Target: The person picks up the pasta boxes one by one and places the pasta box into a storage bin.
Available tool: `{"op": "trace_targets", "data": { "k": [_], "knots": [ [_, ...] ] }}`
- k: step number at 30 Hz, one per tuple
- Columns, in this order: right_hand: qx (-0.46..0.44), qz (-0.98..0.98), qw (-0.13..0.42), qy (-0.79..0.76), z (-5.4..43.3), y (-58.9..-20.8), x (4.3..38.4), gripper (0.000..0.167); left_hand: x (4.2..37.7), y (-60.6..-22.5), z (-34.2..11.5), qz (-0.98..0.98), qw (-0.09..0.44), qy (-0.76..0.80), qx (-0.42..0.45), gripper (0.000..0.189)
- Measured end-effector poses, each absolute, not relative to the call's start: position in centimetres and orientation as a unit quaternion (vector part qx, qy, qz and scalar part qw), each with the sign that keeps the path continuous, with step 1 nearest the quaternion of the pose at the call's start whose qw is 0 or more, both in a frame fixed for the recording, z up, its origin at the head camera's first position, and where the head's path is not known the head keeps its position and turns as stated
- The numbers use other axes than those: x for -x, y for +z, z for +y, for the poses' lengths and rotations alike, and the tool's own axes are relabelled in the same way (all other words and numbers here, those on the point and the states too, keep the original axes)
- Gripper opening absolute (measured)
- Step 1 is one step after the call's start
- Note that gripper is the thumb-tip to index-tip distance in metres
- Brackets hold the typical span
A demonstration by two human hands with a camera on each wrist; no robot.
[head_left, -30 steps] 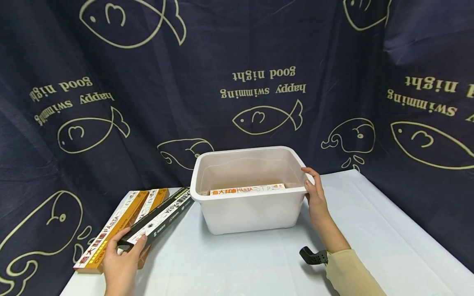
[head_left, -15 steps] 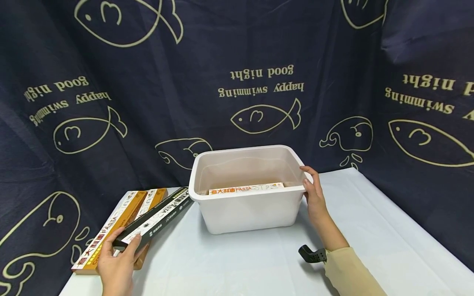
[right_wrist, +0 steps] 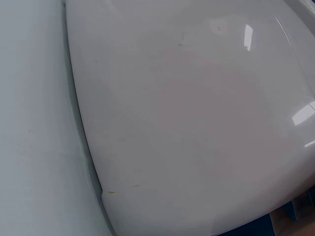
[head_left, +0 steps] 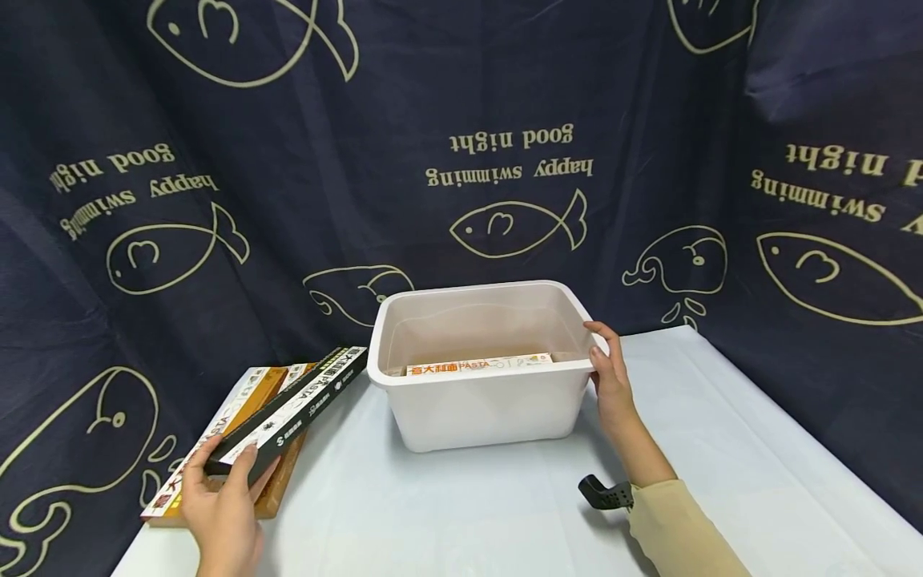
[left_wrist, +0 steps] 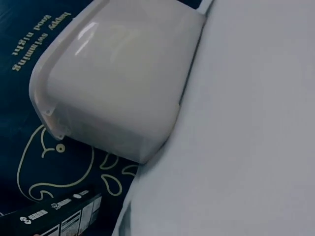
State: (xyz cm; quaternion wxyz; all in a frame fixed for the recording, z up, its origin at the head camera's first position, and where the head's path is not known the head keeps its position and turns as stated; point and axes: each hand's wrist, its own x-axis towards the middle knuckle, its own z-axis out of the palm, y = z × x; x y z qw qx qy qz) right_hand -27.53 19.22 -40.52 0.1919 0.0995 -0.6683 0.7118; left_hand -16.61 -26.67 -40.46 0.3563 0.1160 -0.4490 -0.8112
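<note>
My left hand (head_left: pixel 222 513) pinches the near end of a long black pasta box (head_left: pixel 299 409), thumb on one side and fingers on the other. The box slants over the orange boxes, its far end close to the left corner of a white plastic bin (head_left: pixel 490 413). Part of the same black box (left_wrist: pixel 61 216) shows at the lower left of the left wrist view. My right hand (head_left: pixel 614 385) grips the bin's right rim. In the right wrist view the bin's glossy wall (right_wrist: pixel 197 113) fills most of the picture. Inside the bin lies a white-and-orange pasta box (head_left: pixel 479 365).
Two orange-and-white pasta boxes (head_left: pixel 234 409) lie side by side at the left of the white-covered table (head_left: pixel 404 513), partly hidden under the black one. A black curved piece (head_left: pixel 604 493) sticks out at the right wrist. Behind hangs a dark blue fish-print curtain (head_left: pixel 404 216).
My left hand has moved slightly left with the black pasta box. The box's far end has risen and come clear of the bin's corner. The right hand stays at the rim.
</note>
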Motion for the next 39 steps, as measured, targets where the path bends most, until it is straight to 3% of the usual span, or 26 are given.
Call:
{"op": "trace_targets", "data": {
  "k": [19,33,39],
  "knots": [
    [-0.105,-0.673,0.191,0.707,19.5,-40.6,27.6,0.052,16.7,-36.9,-25.5,-0.333,0.426,-0.841,-0.023,0.044],
    [-0.111,-0.661,0.195,0.716,19.3,-40.3,27.3,0.05,17.2,-35.9,-23.8,-0.323,0.416,-0.849,0.048,0.042],
    [-0.113,-0.658,0.195,0.719,19.4,-40.4,27.3,0.051,17.5,-35.7,-23.3,-0.306,0.387,-0.867,0.071,0.041]
  ]
}}
